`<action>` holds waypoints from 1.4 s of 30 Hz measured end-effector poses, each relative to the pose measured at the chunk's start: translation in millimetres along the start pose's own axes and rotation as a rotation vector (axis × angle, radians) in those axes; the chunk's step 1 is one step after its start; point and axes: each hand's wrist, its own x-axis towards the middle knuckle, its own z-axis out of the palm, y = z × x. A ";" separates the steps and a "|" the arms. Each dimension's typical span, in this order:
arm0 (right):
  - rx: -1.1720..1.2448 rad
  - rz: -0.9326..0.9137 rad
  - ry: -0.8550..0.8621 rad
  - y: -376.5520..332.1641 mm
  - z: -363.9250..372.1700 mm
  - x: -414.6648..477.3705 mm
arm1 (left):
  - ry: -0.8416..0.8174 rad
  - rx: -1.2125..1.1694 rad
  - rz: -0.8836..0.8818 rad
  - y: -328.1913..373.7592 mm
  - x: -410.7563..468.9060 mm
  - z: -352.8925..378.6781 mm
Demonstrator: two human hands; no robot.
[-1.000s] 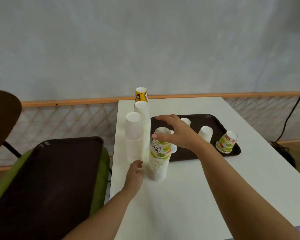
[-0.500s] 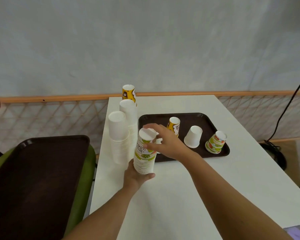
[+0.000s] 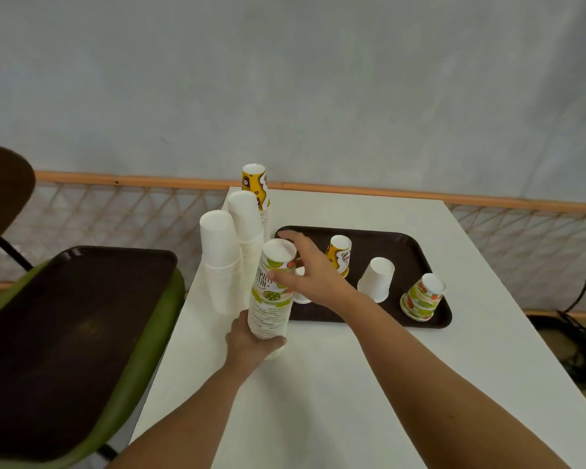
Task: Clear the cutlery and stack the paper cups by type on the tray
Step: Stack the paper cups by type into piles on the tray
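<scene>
Right now you are holding the fruit-print cup stack (image 3: 269,299) just off the tray's (image 3: 416,245) near-left corner, your left hand (image 3: 251,343) wrapping its base and your right hand (image 3: 313,275) pinching its top. It is probably handling light, crushable and tippy, so a gentle grip low and high suits it.
</scene>
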 end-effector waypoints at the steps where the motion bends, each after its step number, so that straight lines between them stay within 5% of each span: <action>1: 0.021 0.001 0.000 0.8 -2.8 -0.6 | 0.012 0.009 -0.005 -0.9 0.0 2.1; 13: 0.207 0.073 -0.063 -9.9 -16.2 -14.4 | 0.009 -0.051 0.109 30.6 -29.2 3.8; 30: 0.145 0.115 0.144 -38.8 -36.3 -33.1 | -0.166 -0.100 0.184 57.6 -54.5 0.8; 42: 0.159 0.055 0.178 -24.2 -82.8 -28.6 | -0.089 -0.018 0.194 88.1 -50.0 29.5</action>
